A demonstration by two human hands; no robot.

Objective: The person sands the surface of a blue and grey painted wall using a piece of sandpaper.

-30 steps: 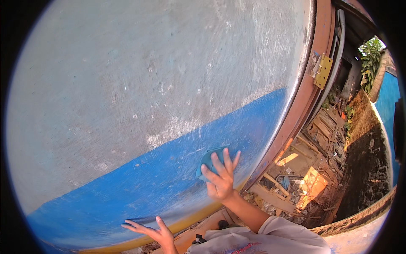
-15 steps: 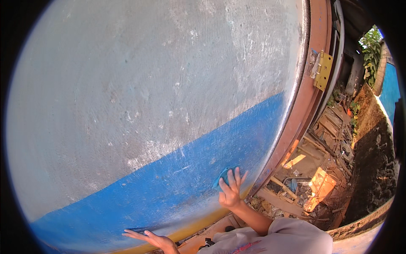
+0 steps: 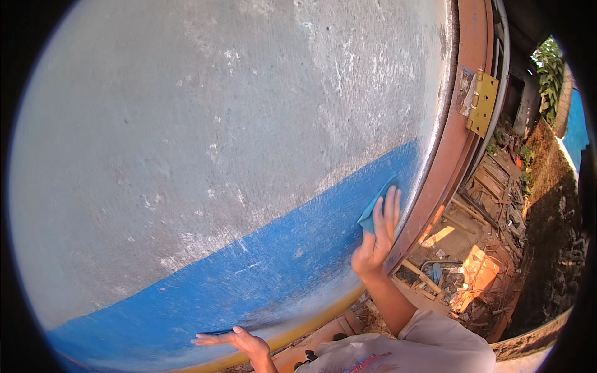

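My right hand point(image 3: 375, 242) holds a folded blue sheet point(image 3: 373, 210) against the blue band point(image 3: 298, 239) of a painted wall, close to the wall's right edge. Its fingers lie extended over the sheet, which could be cloth or sandpaper; I cannot tell which. Lower and to the left, my left hand point(image 3: 242, 343) has its fingers stretched out by the wall's lower part, with nothing visible in it. Above the band the wall point(image 3: 186, 124) is grey, with whitish scuffed patches. A yellow strip point(image 3: 305, 324) runs along the bottom.
A reddish-brown door frame point(image 3: 449, 143) with a brass hinge point(image 3: 482, 104) borders the wall on the right. Beyond it, broken wood and rubble point(image 3: 479, 248) cover the ground beside a low, dark-stained wall point(image 3: 541, 248). Green leaves point(image 3: 548, 78) show behind.
My right hand has slid up and to the right across the blue band, carrying the blue sheet with it. The left hand has shifted slightly right.
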